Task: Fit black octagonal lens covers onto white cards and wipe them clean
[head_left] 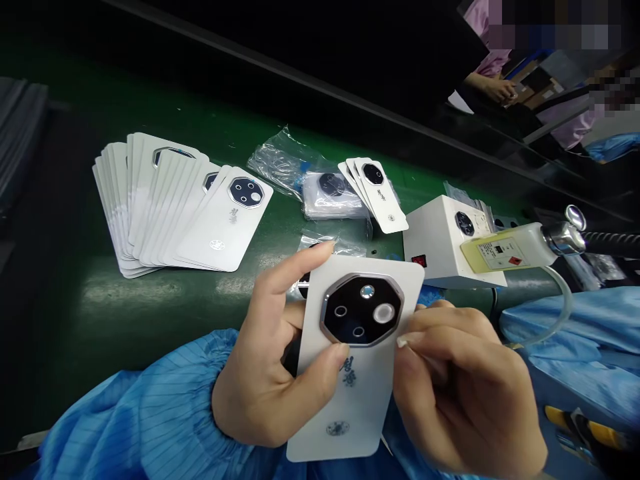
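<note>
My left hand holds a white phone back cover upright, thumb on its front and index finger along its upper left edge. The cover has a black octagonal camera panel with a silver rim, dark lettering and a round emblem below. Right beside the cover's right edge, my right hand is closed with thumb and index finger pinched together. A tiny whitish bit shows at those fingertips; I cannot make out what it is. Left of my hands lies a fanned stack of similar white covers.
Behind are a few more covers and a clear plastic bag on the green table. To the right stand a white box with a red switch and a tilted bottle of yellowish liquid. Another person's hand shows at upper right.
</note>
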`<state>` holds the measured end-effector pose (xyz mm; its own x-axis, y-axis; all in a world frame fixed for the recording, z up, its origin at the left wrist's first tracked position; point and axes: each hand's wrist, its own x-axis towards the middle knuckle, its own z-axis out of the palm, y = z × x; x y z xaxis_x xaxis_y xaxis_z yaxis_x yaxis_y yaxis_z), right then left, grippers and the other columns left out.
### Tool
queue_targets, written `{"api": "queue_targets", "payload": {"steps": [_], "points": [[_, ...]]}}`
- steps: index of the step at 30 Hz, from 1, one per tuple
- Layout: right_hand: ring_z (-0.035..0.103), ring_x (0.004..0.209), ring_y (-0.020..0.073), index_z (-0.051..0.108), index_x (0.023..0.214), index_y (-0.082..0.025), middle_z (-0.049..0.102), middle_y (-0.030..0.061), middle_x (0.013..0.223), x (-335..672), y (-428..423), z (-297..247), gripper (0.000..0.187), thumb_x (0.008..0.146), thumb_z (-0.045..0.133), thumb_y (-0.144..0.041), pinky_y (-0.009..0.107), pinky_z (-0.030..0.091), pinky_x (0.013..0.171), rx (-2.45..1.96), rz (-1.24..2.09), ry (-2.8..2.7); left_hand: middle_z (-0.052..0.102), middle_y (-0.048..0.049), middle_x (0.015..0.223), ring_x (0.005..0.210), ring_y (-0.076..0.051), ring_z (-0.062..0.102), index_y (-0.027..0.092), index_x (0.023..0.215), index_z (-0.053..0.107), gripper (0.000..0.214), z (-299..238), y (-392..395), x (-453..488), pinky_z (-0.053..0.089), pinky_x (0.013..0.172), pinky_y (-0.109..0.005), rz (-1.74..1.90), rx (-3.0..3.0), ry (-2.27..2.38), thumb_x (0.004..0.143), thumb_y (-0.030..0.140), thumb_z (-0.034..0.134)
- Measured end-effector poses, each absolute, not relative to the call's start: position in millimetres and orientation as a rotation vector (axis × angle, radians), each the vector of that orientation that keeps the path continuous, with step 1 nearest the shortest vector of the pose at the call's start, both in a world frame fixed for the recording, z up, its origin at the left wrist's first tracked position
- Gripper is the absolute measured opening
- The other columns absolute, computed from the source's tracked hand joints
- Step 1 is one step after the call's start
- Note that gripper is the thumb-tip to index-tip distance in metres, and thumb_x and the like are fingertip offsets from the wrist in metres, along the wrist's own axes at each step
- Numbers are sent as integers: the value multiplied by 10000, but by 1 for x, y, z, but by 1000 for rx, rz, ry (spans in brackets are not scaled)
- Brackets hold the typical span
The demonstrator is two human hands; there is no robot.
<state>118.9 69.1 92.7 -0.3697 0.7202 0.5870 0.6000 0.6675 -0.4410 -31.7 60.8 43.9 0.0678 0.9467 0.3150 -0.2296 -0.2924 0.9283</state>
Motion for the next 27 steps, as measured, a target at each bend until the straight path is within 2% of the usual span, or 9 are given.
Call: {"api": "queue_targets", "payload": {"steps": [3,10,17,23,27], "points": [[518,619,96,512,862,-126,535,16,715,117,68,87,247,702,520,62,264,445,508,-952,318,-1953,635,45,642,373,-80,546,237,1386,285,643,43,60,-32,451,297,-167,1466,1239,732,811,16,470],[503,619,113,540,873,-126,523,26,706,112,67,80,252,709,509,63,294,414,488,-929,316,-1875,624,50,664,370,-88,505,355,1356,281,665,42,59,-31,390,303,-186,1392,1127,687,802,76,521],[505,623,114,542,894,-131,529,28,713,114,69,80,266,716,515,66,306,412,512,-935,300,-1927,630,41,697,399,-80,514,346,1353,311,700,41,58,-29,383,323,-169,1444,1105,640,761,37,521],[511,628,99,545,854,-130,546,21,718,114,68,77,176,744,556,8,293,420,555,-1010,228,-1916,645,48,760,477,-84,572,355,1339,342,712,43,62,-27,443,377,-162,1453,1101,650,744,4,515],[531,632,110,551,860,-151,548,19,716,112,67,76,208,747,538,24,304,436,572,-1041,195,-1921,642,52,748,493,-91,591,329,1360,332,740,40,62,-28,461,386,-164,1486,1163,674,729,-11,512]]}}
